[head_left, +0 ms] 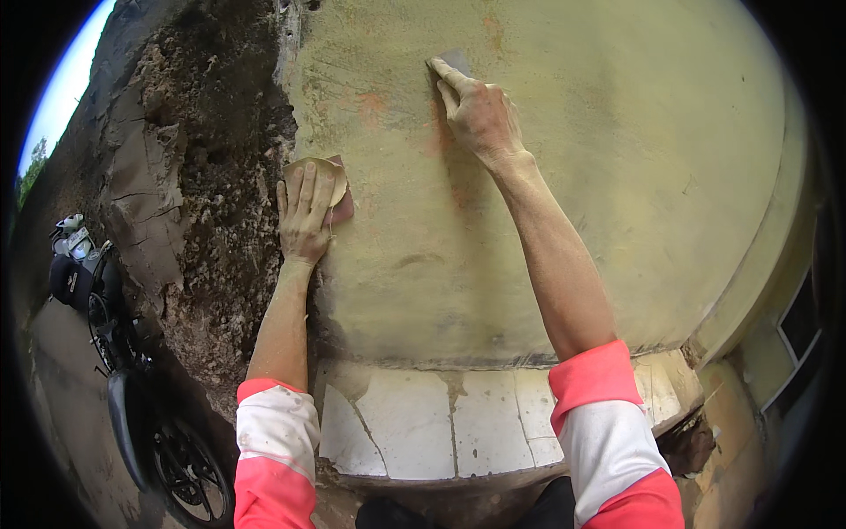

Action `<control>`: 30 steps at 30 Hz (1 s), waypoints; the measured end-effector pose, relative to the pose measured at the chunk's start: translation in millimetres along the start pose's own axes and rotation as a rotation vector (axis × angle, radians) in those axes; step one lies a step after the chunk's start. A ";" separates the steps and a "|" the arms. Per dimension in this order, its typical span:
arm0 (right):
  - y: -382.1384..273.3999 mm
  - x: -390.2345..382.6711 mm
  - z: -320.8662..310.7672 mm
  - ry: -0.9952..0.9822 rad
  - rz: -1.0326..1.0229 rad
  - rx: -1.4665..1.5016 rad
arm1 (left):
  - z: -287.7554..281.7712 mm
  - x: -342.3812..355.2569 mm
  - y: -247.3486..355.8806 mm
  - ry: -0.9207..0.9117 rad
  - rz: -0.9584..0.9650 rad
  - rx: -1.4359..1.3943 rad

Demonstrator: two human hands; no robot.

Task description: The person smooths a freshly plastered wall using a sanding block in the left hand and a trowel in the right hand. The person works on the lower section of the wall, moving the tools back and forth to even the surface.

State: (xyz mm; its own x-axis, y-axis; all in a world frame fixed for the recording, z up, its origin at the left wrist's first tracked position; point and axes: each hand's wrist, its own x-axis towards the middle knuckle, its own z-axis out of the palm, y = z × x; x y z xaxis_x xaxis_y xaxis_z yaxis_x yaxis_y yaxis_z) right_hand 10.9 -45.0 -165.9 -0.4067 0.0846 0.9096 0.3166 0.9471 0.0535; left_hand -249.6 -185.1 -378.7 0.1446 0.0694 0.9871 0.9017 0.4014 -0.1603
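My left hand (302, 207) presses fingers over a folded, beige-backed sheet with a reddish rough face, like sandpaper (342, 208), against the left edge of the greenish plastered wall (670, 159). My right hand (480, 119) is higher up and to the right, its index finger stretched forward, closed on a small flat grey piece (455, 62) held to the wall; its exact kind is unclear. Faint orange patches and darker smudges show on the plaster around that hand. Both forearms are dusty.
Rough, crumbling dark masonry (185, 176) borders the wall on the left. A cracked white tiled ledge (489, 423) runs below it. A black motorcycle (128, 414) stands at lower left. On the right are a curved moulding (775, 229) and a dark framed opening (797, 317).
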 end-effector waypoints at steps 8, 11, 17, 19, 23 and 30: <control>34.4 -103.3 2.8 -0.124 0.133 -0.089 | 1.2 -4.1 -1.8 -0.022 -0.004 0.010; 21.6 -48.4 10.3 0.043 -0.022 -0.043 | -0.5 -1.7 -1.0 -0.020 -0.003 0.008; 27.4 -100.3 4.6 -0.170 -0.015 -0.174 | -2.4 -3.7 -2.4 -0.009 0.011 0.005; 26.4 -77.4 7.6 -0.080 -0.012 -0.127 | -0.9 0.3 -1.6 -0.010 0.009 -0.006; 28.0 -98.6 7.4 -0.117 0.056 -0.124 | -1.0 -1.0 -1.9 -0.021 -0.010 0.003; 9.1 -50.8 12.3 -0.059 0.008 -0.082 | -1.3 -2.8 -1.3 -0.035 -0.001 0.014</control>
State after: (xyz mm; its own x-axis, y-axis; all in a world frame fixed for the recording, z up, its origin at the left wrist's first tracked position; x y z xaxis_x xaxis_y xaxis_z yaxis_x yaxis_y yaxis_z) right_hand 24.0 -36.9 -216.8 -0.4528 0.1121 0.8845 0.3880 0.9180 0.0822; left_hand -250.7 -187.0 -381.3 0.1286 0.1009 0.9865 0.8961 0.4142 -0.1592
